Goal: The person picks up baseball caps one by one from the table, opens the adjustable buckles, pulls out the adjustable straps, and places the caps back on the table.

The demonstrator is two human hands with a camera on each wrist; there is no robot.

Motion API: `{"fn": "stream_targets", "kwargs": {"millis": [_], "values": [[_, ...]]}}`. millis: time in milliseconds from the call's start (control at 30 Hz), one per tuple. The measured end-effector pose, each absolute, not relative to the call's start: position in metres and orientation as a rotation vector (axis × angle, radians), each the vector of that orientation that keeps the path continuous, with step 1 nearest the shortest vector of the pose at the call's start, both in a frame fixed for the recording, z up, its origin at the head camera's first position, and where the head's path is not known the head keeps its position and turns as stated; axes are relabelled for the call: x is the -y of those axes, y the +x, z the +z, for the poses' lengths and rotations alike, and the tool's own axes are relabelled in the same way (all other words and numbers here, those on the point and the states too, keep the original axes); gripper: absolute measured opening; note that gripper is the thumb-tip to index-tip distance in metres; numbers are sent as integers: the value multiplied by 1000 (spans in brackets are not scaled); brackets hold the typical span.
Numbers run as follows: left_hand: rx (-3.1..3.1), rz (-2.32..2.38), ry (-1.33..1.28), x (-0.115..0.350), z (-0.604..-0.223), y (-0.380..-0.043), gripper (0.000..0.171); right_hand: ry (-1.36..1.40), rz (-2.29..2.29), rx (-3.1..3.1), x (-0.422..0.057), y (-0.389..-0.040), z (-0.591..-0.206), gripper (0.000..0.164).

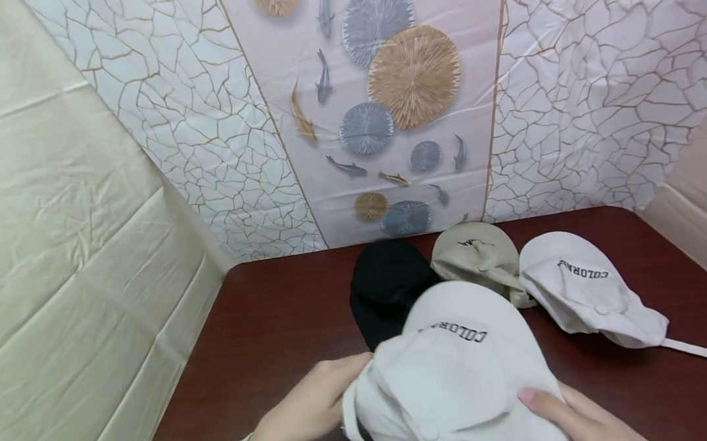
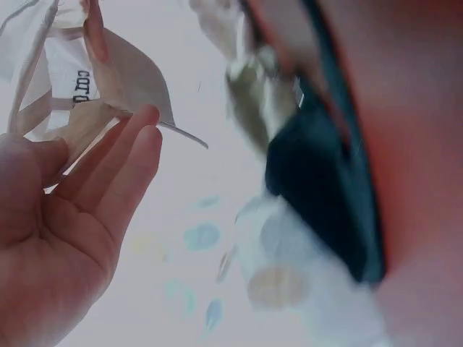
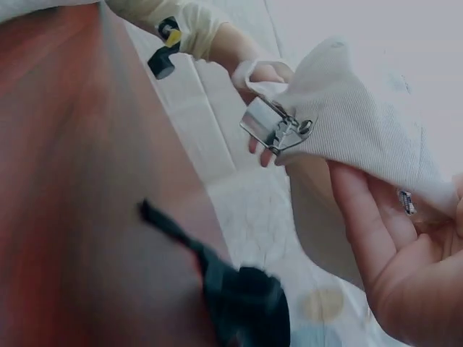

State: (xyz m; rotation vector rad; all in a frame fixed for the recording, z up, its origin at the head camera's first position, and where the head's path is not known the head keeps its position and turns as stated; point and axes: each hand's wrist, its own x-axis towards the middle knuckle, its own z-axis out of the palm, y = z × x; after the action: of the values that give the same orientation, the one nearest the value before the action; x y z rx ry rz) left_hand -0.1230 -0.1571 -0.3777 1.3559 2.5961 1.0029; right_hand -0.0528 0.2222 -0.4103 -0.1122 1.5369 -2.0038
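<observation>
Both hands hold a white baseball cap with dark lettering, raised at the front of the table. My left hand grips its left edge near the back strap, thumb and fingers on either side of the fabric in the left wrist view. On the other side, my right hand pinches the cap, its thumb on top and the fingers underneath. A metal buckle on the strap shows in the right wrist view, close to the left hand. Partly behind the held cap lies a black cap.
Along the back of the dark red table lie a beige cap and, to its right, another white cap with its strap trailing rightward. Patterned cloth hangs behind the table, and pale fabric walls the left side.
</observation>
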Motion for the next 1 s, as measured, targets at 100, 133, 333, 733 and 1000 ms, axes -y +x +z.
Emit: {"fn": "stream_targets", "kwargs": {"millis": [100, 133, 333, 733, 1000], "values": [[-2776, 985, 1401, 178, -366, -116, 34, -239, -1951, -1606, -201, -65, -397, 54], [-2837, 978, 1398, 187, -364, -113, 36, -279, -1909, -1680, -191, -70, -394, 54], [-3064, 887, 1065, 238, -366, -93, 43, -493, -1824, -1710, -130, -101, -391, 52], [-3133, 658, 691, 311, -418, -66, 51, -537, -1666, -1438, -51, -142, -424, 52], [-3096, 682, 427, 319, -424, -74, 44, -490, -1635, -1487, -23, -165, -447, 48]]}}
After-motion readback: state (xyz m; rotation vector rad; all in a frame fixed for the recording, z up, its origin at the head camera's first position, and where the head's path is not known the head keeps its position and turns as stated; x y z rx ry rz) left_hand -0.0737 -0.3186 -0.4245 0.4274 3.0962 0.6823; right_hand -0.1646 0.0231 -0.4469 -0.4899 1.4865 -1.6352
